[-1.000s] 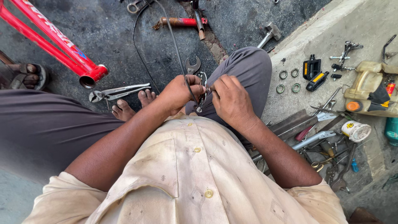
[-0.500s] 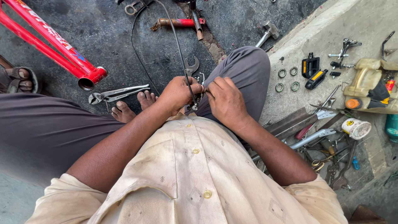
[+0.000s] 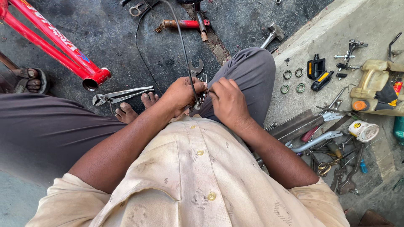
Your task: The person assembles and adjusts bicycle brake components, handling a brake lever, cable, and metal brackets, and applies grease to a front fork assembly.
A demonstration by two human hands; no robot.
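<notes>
Far left: a sandalled foot (image 3: 28,80) of another person is seen on the dark floor (image 3: 118,46). A red bicycle frame (image 3: 54,42) is laid diagonally across the top-left corner, its open tube end pointing down-right. Just right of that tube end, pliers (image 3: 120,95) are laid flat on the floor, near the bare toes (image 3: 134,107) of the person.

Centre: the left hand (image 3: 179,96) is curled shut around a small metal part (image 3: 200,94), which is held above the lap, between both hands. A black cable (image 3: 179,40) is seen running from the top of the frame down into this grip. The right hand (image 3: 228,103) is brought up against it, fingers (image 3: 215,87) pinched on the same part. What the part is cannot be told; it is mostly hidden. A spanner (image 3: 195,67) is lying on the floor just beyond the hands. A red-handled tool (image 3: 181,24) is seen further up.

Right: a hammer (image 3: 271,34) is laid by the raised knee. On the concrete ledge (image 3: 336,25), four rings (image 3: 292,81), black pedals (image 3: 318,73) and a yellowish jug (image 3: 372,84) are set out. Below, mixed tools (image 3: 332,155) are piled, with a small white tub (image 3: 363,130) beside them.
</notes>
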